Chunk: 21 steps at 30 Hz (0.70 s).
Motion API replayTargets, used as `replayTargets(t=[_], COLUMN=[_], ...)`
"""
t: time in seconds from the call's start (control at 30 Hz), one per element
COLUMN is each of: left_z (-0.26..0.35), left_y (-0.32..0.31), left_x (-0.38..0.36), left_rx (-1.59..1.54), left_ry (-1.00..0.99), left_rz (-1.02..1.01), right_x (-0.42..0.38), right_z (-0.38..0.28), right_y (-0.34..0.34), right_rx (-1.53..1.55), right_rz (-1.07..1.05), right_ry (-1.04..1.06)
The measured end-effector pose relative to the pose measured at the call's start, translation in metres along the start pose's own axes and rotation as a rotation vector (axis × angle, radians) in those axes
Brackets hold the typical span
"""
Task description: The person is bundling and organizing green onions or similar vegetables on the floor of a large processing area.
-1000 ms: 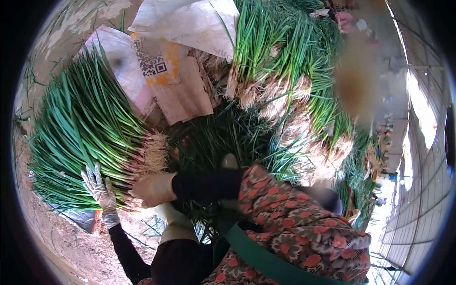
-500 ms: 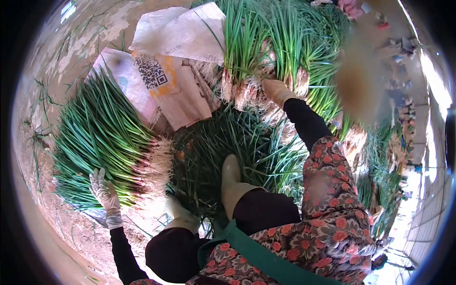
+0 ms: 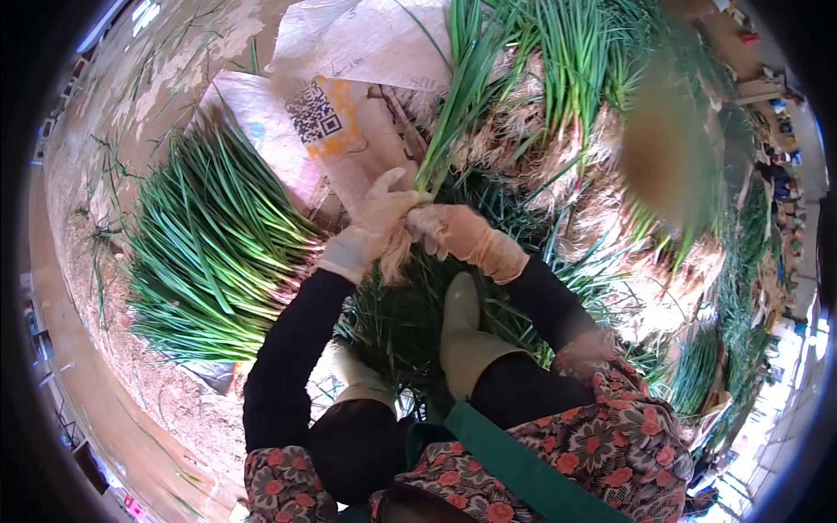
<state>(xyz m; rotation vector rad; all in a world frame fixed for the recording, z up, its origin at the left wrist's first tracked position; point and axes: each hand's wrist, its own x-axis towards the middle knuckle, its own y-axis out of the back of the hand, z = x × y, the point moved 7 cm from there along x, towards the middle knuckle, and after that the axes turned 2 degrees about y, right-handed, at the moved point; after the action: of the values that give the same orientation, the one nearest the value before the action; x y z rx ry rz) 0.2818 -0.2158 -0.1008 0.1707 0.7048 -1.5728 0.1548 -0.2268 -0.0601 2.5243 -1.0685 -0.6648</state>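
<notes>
Both of my hands meet in front of me around a small bunch of spring onions (image 3: 455, 113), whose green leaves point up and away while pale roots hang below. My left hand (image 3: 373, 225), in a thin whitish glove, is closed round the lower stems. Against it, my right hand (image 3: 466, 237), in a tan-stained glove, pinches the bunch near its base with curled fingers. To the left lies a big pile of spring onions (image 3: 218, 235), roots toward me. Beyond my right hand stand more rooted spring onions (image 3: 571, 70).
White sacks (image 3: 366, 44) and a cardboard piece with a printed code (image 3: 349, 144) lie ahead. Loose green leaves (image 3: 401, 322) cover the ground around my boots (image 3: 462, 305). More onions with roots (image 3: 667, 279) stretch along the right. A blurred brown smudge hides part of the right side.
My right hand has come back from the standing onions with a small bunch. My left hand has left the pile on the left and joined it, closing on the stems.
</notes>
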Motion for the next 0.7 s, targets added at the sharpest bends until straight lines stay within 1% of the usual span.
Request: replayTargets(t=[0.07,0.1,0.13,0.2,0.27,0.3,0.33,0.37,0.4,0.43,0.47,0.5,0.53,0.6,0.63,0.7], left_z=[-0.001,-0.002,-0.005,-0.004,-0.001,-0.001,-0.003,-0.005,-0.004,0.001,0.015,0.027,0.03,0.035,0.026,-0.001], left_y=[-0.008,-0.011,-0.012,-0.012,-0.016,-0.016,-0.015,-0.013,-0.01,-0.006,-0.005,0.006,0.023,0.061,0.072,0.088], left_x=[-0.001,-0.003,-0.002,0.003,0.001,-0.001,-0.004,-0.006,-0.009,-0.013,-0.019,-0.028,-0.033,-0.037,-0.036,-0.035], left_rx=[-0.017,-0.023,-0.011,0.019,-0.036,-0.093,-0.153,-0.146,-0.116,-0.087,-0.06,-0.098,-0.148,-0.256,-0.277,-0.253], left_ry=[0.022,0.037,0.035,0.014,-0.006,-0.01,-0.011,0.009,-0.024,-0.062,-0.107,-0.118,-0.116,-0.127,-0.049,0.084], left_rz=[0.057,0.079,0.094,0.126,0.139,0.146,0.156,0.134,0.129,0.126,0.124,0.215,0.247,0.323,0.392,0.359], right_x=[-0.002,-0.001,0.0,0.011,0.024,0.026,0.028,0.032,0.032,0.027,0.027,0.023,0.02,-0.013,-0.033,-0.016], right_z=[-0.014,0.01,0.002,0.005,0.019,0.023,0.027,0.03,0.033,0.023,0.041,0.064,0.082,0.099,0.105,0.1], right_y=[0.03,0.051,0.066,0.058,0.031,0.024,0.02,0.016,0.012,0.016,0.024,0.039,0.049,0.01,-0.012,-0.038], right_rx=[-0.412,-0.192,-0.176,-0.18,-0.324,-0.327,-0.271,-0.212,-0.153,-0.156,-0.297,-0.433,-0.57,-0.489,-0.439,0.027], right_rz=[0.281,0.384,0.442,0.364,0.121,0.151,0.138,0.125,0.114,0.119,0.114,0.106,0.098,-0.404,-0.662,-0.541], right_ry=[0.337,0.031,0.083,0.064,-0.006,0.011,0.077,0.142,0.21,0.246,0.126,0.001,-0.119,-0.266,-0.342,-0.458])
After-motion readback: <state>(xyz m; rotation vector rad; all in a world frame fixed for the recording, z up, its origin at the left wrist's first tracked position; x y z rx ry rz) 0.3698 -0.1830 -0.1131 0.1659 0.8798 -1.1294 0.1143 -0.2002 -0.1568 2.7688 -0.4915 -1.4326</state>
